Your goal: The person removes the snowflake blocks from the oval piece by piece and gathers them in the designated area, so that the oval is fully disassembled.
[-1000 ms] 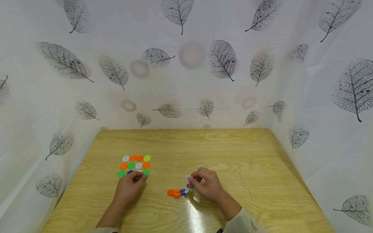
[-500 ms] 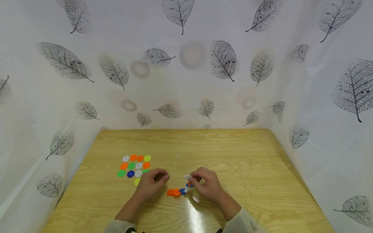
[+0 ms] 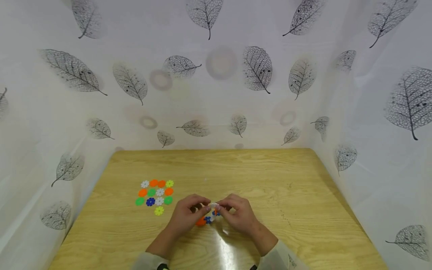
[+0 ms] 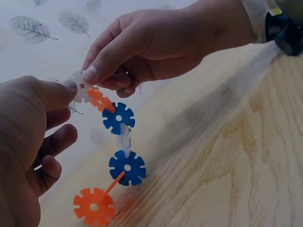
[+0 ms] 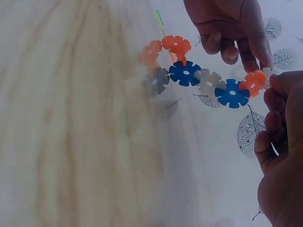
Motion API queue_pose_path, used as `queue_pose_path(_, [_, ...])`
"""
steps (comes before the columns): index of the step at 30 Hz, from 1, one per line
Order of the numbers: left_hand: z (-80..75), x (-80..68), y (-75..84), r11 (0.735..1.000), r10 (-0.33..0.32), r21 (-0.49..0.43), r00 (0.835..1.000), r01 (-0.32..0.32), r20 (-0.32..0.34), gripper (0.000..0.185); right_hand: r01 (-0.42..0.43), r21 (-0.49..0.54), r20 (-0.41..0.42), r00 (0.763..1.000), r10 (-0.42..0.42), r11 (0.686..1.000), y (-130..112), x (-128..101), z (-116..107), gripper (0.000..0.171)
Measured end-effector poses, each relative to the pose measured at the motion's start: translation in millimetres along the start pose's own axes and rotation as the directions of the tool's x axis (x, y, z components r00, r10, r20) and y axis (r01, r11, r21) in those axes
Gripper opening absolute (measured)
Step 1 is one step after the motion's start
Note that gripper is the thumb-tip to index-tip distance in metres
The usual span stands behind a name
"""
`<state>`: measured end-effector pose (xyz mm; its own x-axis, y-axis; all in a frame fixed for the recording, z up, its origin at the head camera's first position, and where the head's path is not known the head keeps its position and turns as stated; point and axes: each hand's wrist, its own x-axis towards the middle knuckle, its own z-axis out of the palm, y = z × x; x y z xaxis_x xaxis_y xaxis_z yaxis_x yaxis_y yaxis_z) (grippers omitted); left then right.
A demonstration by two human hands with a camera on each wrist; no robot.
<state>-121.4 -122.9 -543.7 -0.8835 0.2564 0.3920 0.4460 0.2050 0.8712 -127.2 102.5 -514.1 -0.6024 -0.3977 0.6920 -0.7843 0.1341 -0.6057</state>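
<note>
Loose discs point(image 3: 155, 193) lie flat on the table point(image 3: 303, 210) at far left: approx. a dozen pcs in a rough grid, white/orange/green/blue/yellow, none joined, well apart from both hands. My read: assy is maybe a third done, w/ a short chain point(image 4: 117, 152) built and most stock unused. Chain, per L wrist view: orange, blue, white, blue, orange, white at top, linked edge to edge via slots; a thin orange pc sits edge-on betw. the low orange and blue. Lower end hangs just above the table, can't tell if it touches. Left hand point(image 3: 187, 215) sits just L of the chain top, thumb tip point(image 4: 70, 86) against the top white disc point(image 4: 80, 92), other fingers loosely curled below it and clear of the chain; whether it holds a separate pc or only pinches that white one, can't tell. Right hand point(image 3: 238, 213) comes in from the R, thumb and forefinger point(image 4: 97, 70) pinching the same top end at the white/orange joint, so chain is carried there. Both hands meet at that top link, fingertips nearly touching.
</note>
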Motion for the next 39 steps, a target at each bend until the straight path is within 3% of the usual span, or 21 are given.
queue_pose_path(6, [4.9, 0.7, 2.2, 0.999, -0.031, 0.006, 0.999, 0.031, 0.006, 0.011, -0.005, -0.010, 0.001, 1.000, 0.005, 1.000, 11.9, -7.9, 5.2, 0.022])
queue_pose_path(14, [2.0, -2.0, 3.7, 0.988, -0.148, 0.046, 0.989, 0.148, -0.014, 0.007, -0.023, -0.027, 0.008, 1.000, 0.024, 0.999, 34.9, -21.6, 9.2, 0.023])
queue_pose_path(18, [0.5, -3.1, 2.9, 0.980, -0.195, 0.017, 0.980, 0.196, -0.041, 0.005, -0.093, -0.044, 0.062, 0.993, 0.096, 0.995, 34.4, -23.5, 8.1, 0.025])
queue_pose_path(24, [0.2, -3.9, 4.9, 0.963, -0.259, -0.099, 0.964, 0.252, -0.064, 0.006, -0.203, -0.062, 0.171, 0.962, 0.211, 0.977, 30.6, -24.2, 9.9, 0.038])
queue_pose_path(31, [1.1, -2.1, 9.2, 0.943, -0.300, -0.174, 0.951, 0.284, -0.071, 0.010, -0.166, -0.056, 0.128, 0.977, 0.171, 0.985, 29.0, -21.6, 12.8, 0.032])
queue_pose_path(39, [0.0, -1.3, 10.1, 0.940, -0.325, -0.135, 0.944, 0.314, -0.062, 0.009, -0.120, -0.083, 0.108, 0.986, 0.128, 0.989, 29.5, -20.3, 11.9, 0.029])
